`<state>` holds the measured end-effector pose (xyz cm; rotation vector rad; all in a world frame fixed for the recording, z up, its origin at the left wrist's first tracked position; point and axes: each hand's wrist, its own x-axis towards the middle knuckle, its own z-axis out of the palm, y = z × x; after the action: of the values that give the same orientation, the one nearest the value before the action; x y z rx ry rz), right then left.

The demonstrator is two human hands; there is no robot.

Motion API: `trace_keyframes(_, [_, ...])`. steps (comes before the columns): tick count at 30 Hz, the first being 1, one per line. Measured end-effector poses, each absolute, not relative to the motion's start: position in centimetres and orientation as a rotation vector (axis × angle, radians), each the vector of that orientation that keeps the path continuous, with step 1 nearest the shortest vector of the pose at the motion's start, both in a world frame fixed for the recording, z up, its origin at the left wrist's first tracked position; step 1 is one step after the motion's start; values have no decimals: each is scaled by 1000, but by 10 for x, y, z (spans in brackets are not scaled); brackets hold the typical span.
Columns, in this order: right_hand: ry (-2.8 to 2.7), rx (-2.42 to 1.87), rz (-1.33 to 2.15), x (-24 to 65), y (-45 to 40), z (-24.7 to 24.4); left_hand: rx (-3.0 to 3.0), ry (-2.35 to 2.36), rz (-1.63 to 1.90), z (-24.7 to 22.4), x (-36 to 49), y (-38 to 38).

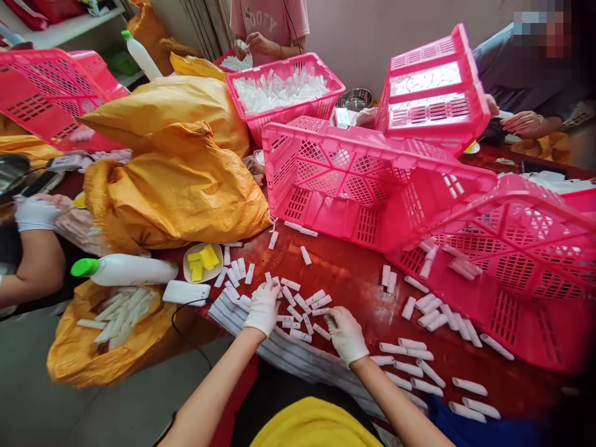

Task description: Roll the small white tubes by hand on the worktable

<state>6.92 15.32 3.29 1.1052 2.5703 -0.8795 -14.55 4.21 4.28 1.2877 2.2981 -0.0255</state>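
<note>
Both of my hands wear white gloves and work low over the red table among small white tubes with dark print. My left hand [263, 308] has its fingers drawn together at the left part of the cluster; what is between them, if anything, is hidden. Its fingertips are right beside a few printed tubes [290, 284]. My right hand [347, 335] bends its fingers in a pinch at the end of one small white tube [320, 311]. More printed tubes [302, 303] lie loosely between the two hands. A grey striped cloth [298, 360] runs along the table edge beneath my wrists.
Pink baskets [326, 214] lie tipped over across the table; another basket [284, 115] holds many white pieces. Longer white tubes [410, 367] lie at right. Left are yellow sacks [186, 192], a green-capped bottle [133, 270], yellow sponges [203, 261] and a white corded device [186, 292]. Other people sit around.
</note>
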Motion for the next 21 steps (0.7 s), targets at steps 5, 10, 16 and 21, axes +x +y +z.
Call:
trace_keyframes(5, [2491, 980, -931, 56, 128, 30, 1333, 2218, -66, 47, -119, 40])
trace_keyframes(10, [2423, 1081, -957, 17, 111, 18, 1343, 2237, -161, 44, -113, 60])
trace_keyframes(16, [2389, 1341, -1297, 33, 121, 21, 1426, 2152, -146, 48, -104, 78])
trace_keyframes(21, [2217, 1716, -1750, 69, 153, 22, 1357, 2115, -80, 46, -96, 96])
